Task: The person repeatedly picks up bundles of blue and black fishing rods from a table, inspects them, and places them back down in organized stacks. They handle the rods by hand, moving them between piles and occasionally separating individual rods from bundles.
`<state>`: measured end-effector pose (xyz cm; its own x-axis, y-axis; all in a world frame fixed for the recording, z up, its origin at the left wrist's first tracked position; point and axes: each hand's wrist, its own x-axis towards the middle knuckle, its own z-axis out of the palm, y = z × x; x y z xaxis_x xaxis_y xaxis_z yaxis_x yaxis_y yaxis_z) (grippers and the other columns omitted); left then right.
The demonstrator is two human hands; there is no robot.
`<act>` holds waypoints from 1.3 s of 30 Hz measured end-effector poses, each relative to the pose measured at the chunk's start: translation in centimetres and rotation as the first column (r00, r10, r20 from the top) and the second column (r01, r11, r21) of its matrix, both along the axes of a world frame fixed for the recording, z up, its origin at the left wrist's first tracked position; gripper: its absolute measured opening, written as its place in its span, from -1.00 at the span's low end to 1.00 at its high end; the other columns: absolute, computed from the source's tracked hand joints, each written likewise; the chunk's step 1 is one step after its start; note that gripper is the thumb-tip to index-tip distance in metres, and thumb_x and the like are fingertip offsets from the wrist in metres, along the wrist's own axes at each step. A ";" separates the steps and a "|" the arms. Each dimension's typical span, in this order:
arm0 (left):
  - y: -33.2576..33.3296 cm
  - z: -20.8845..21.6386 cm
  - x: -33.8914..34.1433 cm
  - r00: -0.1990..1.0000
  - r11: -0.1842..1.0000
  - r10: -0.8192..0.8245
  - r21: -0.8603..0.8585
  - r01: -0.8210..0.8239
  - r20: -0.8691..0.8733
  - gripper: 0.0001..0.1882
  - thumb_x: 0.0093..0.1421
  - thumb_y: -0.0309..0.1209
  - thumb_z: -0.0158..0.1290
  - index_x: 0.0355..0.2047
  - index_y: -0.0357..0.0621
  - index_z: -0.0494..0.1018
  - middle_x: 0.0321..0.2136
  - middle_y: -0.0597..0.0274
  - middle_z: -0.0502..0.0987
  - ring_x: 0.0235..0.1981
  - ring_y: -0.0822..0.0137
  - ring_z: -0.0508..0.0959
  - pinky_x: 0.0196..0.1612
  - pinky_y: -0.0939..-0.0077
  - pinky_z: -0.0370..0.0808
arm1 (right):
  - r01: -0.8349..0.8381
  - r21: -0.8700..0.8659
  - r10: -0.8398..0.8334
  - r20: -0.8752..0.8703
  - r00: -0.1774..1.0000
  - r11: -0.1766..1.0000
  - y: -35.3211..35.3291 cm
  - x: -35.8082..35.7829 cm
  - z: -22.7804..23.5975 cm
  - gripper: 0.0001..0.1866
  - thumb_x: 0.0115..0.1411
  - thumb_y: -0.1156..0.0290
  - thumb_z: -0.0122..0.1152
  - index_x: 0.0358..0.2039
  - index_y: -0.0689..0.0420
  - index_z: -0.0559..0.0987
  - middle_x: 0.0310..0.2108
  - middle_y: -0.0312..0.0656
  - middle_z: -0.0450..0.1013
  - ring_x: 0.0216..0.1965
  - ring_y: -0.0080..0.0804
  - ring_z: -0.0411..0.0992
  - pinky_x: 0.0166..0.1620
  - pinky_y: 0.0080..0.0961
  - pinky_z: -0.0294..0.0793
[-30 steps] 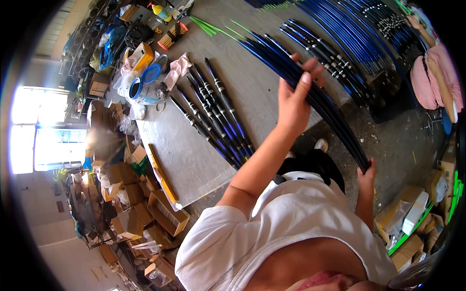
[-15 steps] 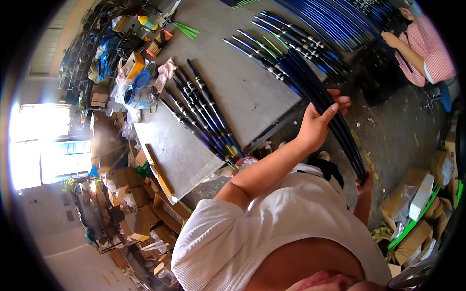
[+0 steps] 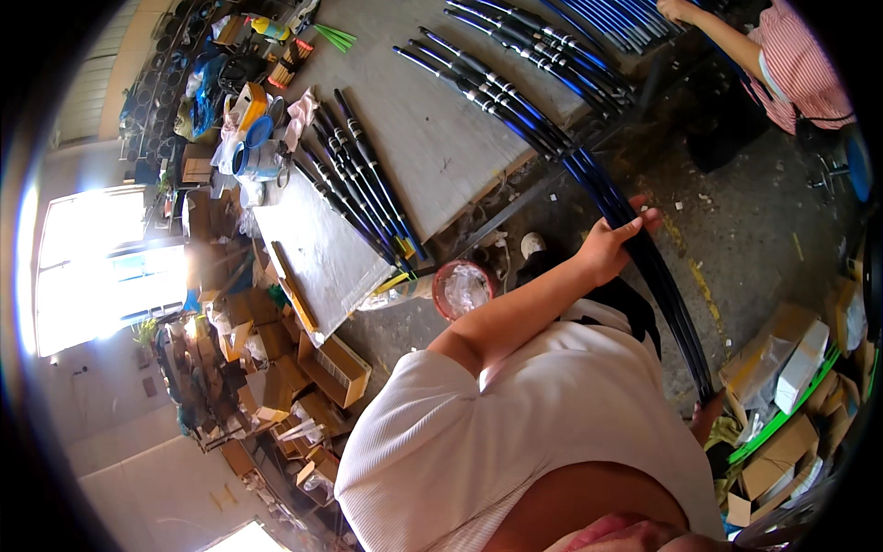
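Note:
I hold a long bundle of thin blue and black rods [image 3: 589, 175] that runs from the grey table [image 3: 441, 138] down past my right side. My left hand [image 3: 612, 244] is shut around the middle of the bundle, with the arm stretched out from my white-shirted shoulder. At the bundle's lower end only part of my right hand [image 3: 706, 416] shows, and it seems to grip the rods. The bundle's far ends lie across the table's edge.
More dark rods [image 3: 354, 175] lie in a row on the table, with another batch [image 3: 543, 37] further along. Another person in a striped shirt [image 3: 782, 64] works at the top right. A red bucket [image 3: 464, 288] stands on the floor, and cardboard boxes [image 3: 336, 368] [image 3: 782, 359] lie on both sides.
My left hand has come down and to the right with the bundle, which now hangs lower and steeper. The other person has come into view at the top right.

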<state>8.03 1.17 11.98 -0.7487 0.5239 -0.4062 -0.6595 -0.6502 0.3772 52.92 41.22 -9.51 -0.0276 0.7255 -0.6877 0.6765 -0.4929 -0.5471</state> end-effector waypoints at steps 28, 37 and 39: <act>-1.2 -10.2 -2.8 0.983 0.993 0.098 0.044 -0.106 0.158 -0.54 0.21 -0.15 -0.05 0.12 0.23 0.18 0.01 0.28 0.37 0.08 0.14 0.33 -0.04 -0.05 0.33 | -0.140 0.118 0.074 0.446 0.892 0.983 -0.9 -2.2 1.0 -0.51 0.13 0.21 0.09 0.09 -0.10 0.31 -0.08 -0.16 0.42 -0.13 -0.19 0.43 -0.05 -0.08 0.39; -0.9 -11.1 -2.9 0.985 0.995 0.097 -0.008 -0.096 0.142 -0.57 0.20 -0.13 -0.04 0.08 0.23 0.23 0.00 0.34 0.38 0.07 0.20 0.34 -0.09 0.00 0.35 | 0.262 0.160 -0.283 0.127 0.951 0.952 -4.2 -5.9 5.0 -0.42 0.14 -0.07 -0.03 -0.14 0.24 0.48 -0.10 -0.07 0.39 -0.14 -0.18 0.39 -0.07 -0.13 0.36; -0.8 -11.3 -2.9 0.986 0.995 0.102 -0.007 -0.102 0.131 -0.59 0.20 -0.13 -0.03 0.05 0.22 0.25 -0.01 0.35 0.39 0.07 0.20 0.34 -0.10 0.00 0.35 | 0.255 0.172 -0.275 0.099 0.956 0.951 -3.9 -5.9 5.1 -0.39 0.11 -0.08 0.01 -0.13 0.27 0.47 -0.09 -0.06 0.37 -0.12 -0.18 0.36 -0.10 -0.16 0.38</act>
<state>5.18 0.39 0.68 -0.7383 0.4474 -0.5046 -0.6336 -0.7166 0.2917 47.05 37.29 -4.45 0.2559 0.7938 -0.5517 0.5985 -0.5783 -0.5544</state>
